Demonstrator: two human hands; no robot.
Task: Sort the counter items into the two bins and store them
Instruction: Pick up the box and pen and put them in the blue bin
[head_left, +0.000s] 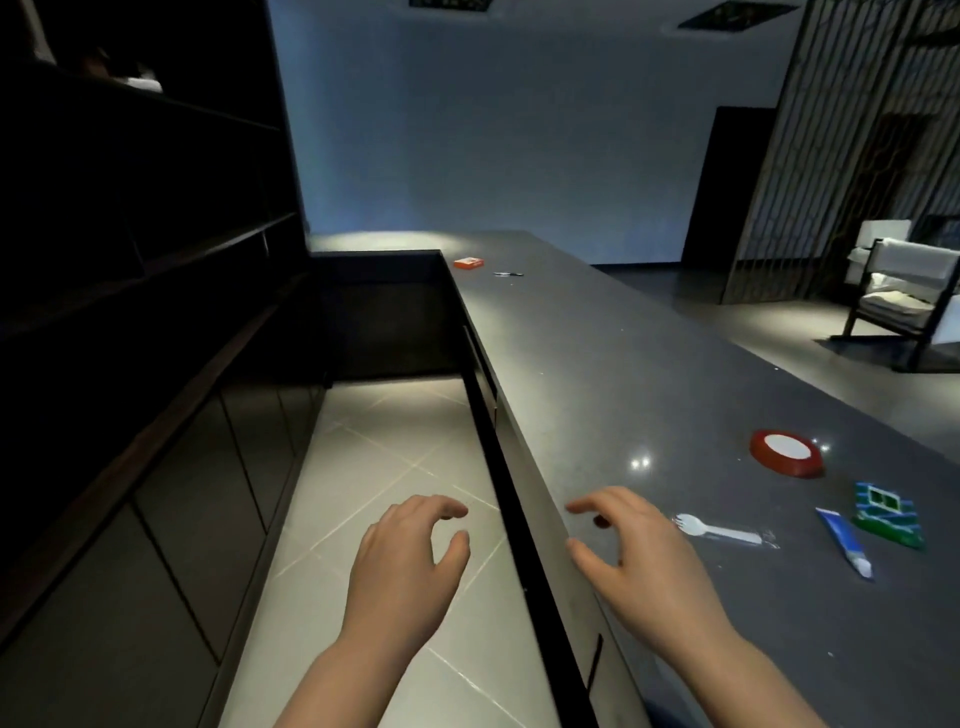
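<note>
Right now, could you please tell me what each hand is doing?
Left hand: open, fingers loosely curled, holding nothing.
Right hand: open, fingers loosely curled, holding nothing.

The room is dim, with a cool bluish cast on the far wall (493, 130). A warm pool of light falls on the pale floor tiles (395, 467) and the far end of the tabletop (597, 364), whose polished surface throws back small white glints. The shelving (130, 234) on the left is nearly black. Straight lines bow toward the edges, and the whole view is slightly soft.
</note>
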